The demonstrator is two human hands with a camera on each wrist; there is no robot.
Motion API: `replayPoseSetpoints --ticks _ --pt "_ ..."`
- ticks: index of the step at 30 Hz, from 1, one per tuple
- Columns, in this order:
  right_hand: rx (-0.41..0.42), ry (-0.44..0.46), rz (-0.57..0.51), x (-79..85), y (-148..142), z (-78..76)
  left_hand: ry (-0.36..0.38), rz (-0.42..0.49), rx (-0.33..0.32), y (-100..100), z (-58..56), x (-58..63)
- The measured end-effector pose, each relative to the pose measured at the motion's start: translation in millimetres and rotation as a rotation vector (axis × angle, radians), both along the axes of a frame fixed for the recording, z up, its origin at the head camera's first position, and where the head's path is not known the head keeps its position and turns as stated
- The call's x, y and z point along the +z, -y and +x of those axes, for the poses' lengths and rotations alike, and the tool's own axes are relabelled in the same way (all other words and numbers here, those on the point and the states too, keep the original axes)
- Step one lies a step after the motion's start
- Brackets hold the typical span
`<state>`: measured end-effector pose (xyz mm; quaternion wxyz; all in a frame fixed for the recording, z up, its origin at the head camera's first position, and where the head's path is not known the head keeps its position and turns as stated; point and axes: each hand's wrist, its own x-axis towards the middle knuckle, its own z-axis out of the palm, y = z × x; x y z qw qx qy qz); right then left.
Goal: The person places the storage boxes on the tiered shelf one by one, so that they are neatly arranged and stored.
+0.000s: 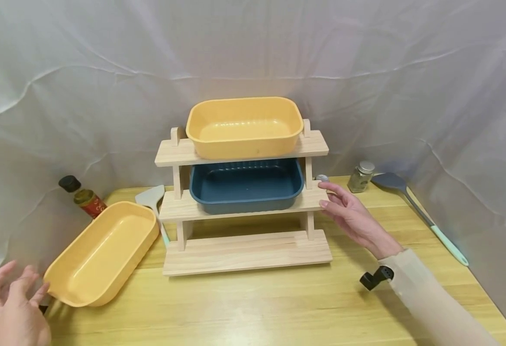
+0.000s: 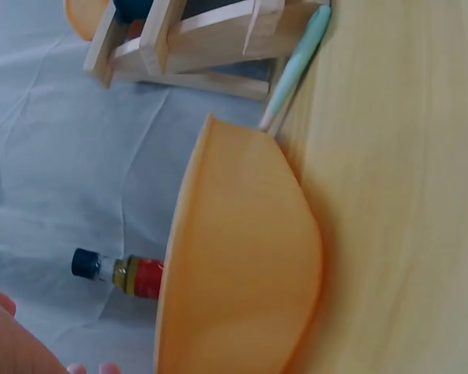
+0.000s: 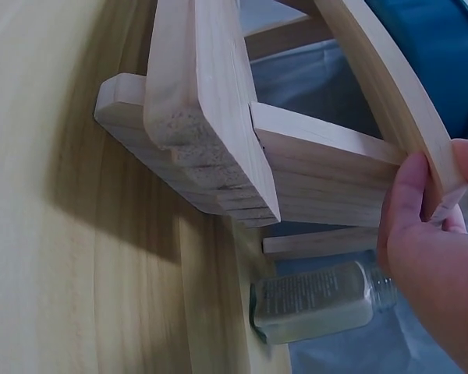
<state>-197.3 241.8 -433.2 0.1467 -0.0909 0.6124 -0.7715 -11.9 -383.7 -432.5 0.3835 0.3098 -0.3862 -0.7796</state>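
Note:
A three-tier wooden shelf (image 1: 248,254) stands on the table. My right hand (image 1: 357,216) pinches the right end of its middle board (image 3: 409,101), thumb and fingers on opposite faces. A yellow bin (image 1: 244,146) sits on the top tier and a dark blue bin (image 1: 246,205) on the middle one; the bottom board is bare. Left of the shelf, a second yellow bin (image 1: 106,254) lies at a slant on the table. My left hand (image 1: 17,307) is beside its near end, fingers loosely bent and holding nothing.
Behind the slanted bin leans a red-labelled bottle (image 1: 92,204), with a white spatula (image 1: 151,196) near the shelf. At the right stand a glass spice jar (image 1: 360,178) and a grey-headed turner (image 1: 419,209). Grey cloth (image 1: 253,48) hangs around the table.

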Motion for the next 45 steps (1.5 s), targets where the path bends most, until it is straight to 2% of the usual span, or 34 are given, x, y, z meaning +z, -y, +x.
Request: replayPoseSetpoints --ticks 2,5,7,10,14,18,23,26,31,36,37,40,44,45 --pt "0.000 0.003 -0.004 0.1 0 -0.4 0.043 -0.004 0.035 2 2.4 -4.1" --pt "0.002 0.004 -0.005 0.7 0 -1.0 0.139 0.005 0.042 2 5.2 -11.6" --pt "0.006 0.003 -0.008 0.5 0 -1.5 0.204 0.028 0.014 2 5.0 -18.2" --pt "0.012 -0.003 -0.008 -0.2 0 -1.6 0.276 0.090 -0.067 2 4.5 -26.5" --pt "0.015 -0.008 -0.014 -1.2 -1 -1.3 0.320 0.163 -0.148 2 2.5 -36.4" --pt "0.014 -0.005 -0.015 -0.9 0 -1.1 0.363 0.159 -0.181 1 3.0 -42.1" --pt "0.015 -0.005 -0.014 -0.8 -1 -0.1 0.401 0.145 -0.166 2 9.4 -43.7" --pt "0.020 -0.005 -0.009 -0.4 -2 0.6 0.334 0.133 -0.144 3 16.0 -43.9" --pt "0.012 0.001 -0.004 -0.2 -2 0.3 0.101 0.130 -0.117 5 18.2 -45.0" --pt "0.018 -0.008 -0.023 -1.0 0 0.6 -0.089 0.083 -0.156 17 22.3 -49.5" --pt "0.023 -0.010 -0.027 -1.2 0 0.7 -0.142 0.077 -0.172 21 24.4 -51.6" --pt "0.032 -0.020 -0.027 -1.9 0 0.7 -0.198 0.028 -0.244 33 31.9 -56.0" --pt "0.031 -0.027 -0.025 -2.4 -1 0.3 -0.236 -0.015 -0.440 49 39.4 -59.7" --pt "0.030 -0.025 -0.023 -2.3 -2 0.1 -0.265 -0.013 -0.495 53 40.4 -60.6"
